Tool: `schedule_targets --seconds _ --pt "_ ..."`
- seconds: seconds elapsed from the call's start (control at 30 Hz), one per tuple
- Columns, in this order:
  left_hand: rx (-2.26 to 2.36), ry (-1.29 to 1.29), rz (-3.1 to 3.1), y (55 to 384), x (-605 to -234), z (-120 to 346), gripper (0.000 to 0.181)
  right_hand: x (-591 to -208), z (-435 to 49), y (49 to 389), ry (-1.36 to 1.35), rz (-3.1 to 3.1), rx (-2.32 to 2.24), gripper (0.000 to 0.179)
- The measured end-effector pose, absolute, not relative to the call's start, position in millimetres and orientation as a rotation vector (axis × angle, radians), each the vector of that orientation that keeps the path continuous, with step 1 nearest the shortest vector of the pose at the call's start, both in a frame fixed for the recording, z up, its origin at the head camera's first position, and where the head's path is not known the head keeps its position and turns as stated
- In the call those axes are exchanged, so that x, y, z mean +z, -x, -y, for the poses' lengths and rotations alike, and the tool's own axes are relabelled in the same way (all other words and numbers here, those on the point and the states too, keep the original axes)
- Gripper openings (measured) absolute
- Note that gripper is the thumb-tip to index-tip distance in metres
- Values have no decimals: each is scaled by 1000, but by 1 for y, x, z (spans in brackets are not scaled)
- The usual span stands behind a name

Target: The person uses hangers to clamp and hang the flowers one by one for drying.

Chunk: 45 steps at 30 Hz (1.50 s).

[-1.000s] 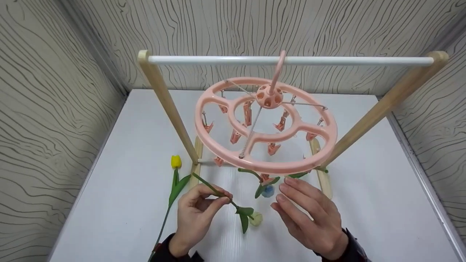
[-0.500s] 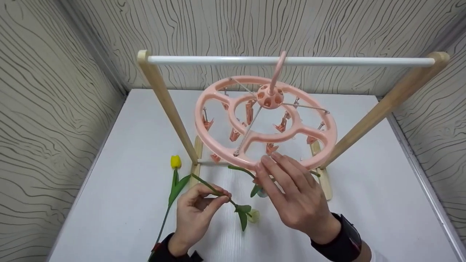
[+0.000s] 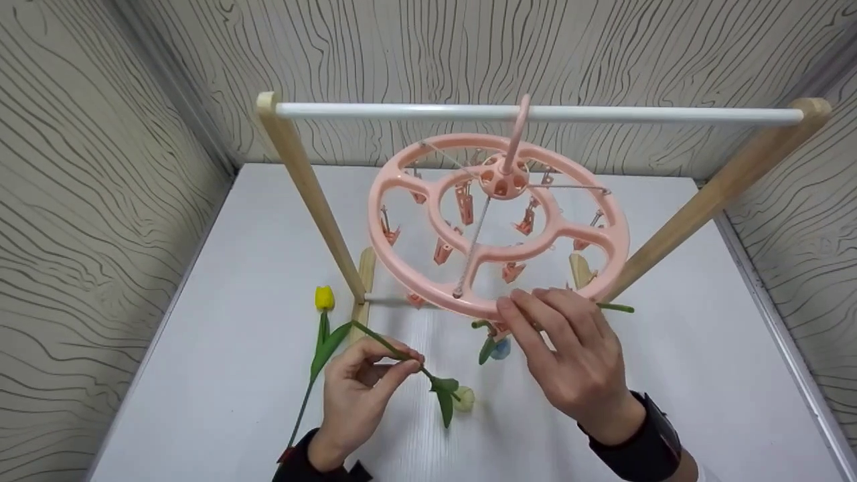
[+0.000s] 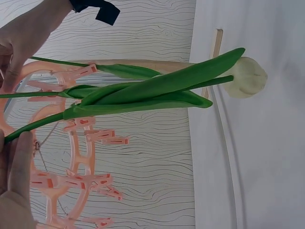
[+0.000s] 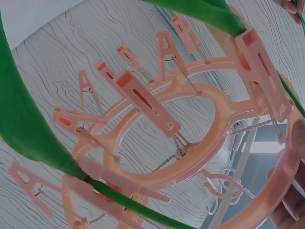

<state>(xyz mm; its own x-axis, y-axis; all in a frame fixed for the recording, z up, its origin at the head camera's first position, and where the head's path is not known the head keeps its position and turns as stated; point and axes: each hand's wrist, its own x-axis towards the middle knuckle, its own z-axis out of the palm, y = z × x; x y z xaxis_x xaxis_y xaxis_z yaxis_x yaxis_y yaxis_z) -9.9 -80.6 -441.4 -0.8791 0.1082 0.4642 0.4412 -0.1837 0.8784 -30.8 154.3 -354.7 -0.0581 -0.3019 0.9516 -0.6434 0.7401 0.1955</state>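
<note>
My left hand (image 3: 361, 395) pinches the green stem of an artificial white tulip (image 3: 464, 399) between thumb and fingers. The bloom points down to the right, its leaves spread in the left wrist view. My right hand (image 3: 576, 355) grips the front right rim of a round pink clip hanger (image 3: 442, 298), fingers over the ring. Clipped under that rim is a blue flower (image 3: 501, 348) with green leaves. Another green stem (image 3: 616, 308) sticks out past the right fingers; its bloom is hidden. Several pink clips (image 5: 147, 102) hang from the rings in the right wrist view.
The hanger hooks over a white rod (image 3: 388, 111) held by wooden legs (image 3: 315, 201). A yellow tulip (image 3: 324, 298) lies on the white table (image 3: 268, 241) at left, a small red patch beside its stem near my left sleeve. Wood-grain patterned walls surround the table.
My right hand has risen from beside the flowers onto the hanger's rim. The hanger has turned slightly, its front and the blue flower shifting right. My left hand stays nearly still with the white tulip.
</note>
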Motion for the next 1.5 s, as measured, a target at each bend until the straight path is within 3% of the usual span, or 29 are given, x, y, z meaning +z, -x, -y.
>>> schedule_targets --seconds 1.13,1.5 --pt "-2144 706 1838 12 -438 76 22 -362 -212 57 -688 1537 675 17" --pt "-2121 708 1861 11 -435 72 22 -383 -208 41 -468 1429 876 25"
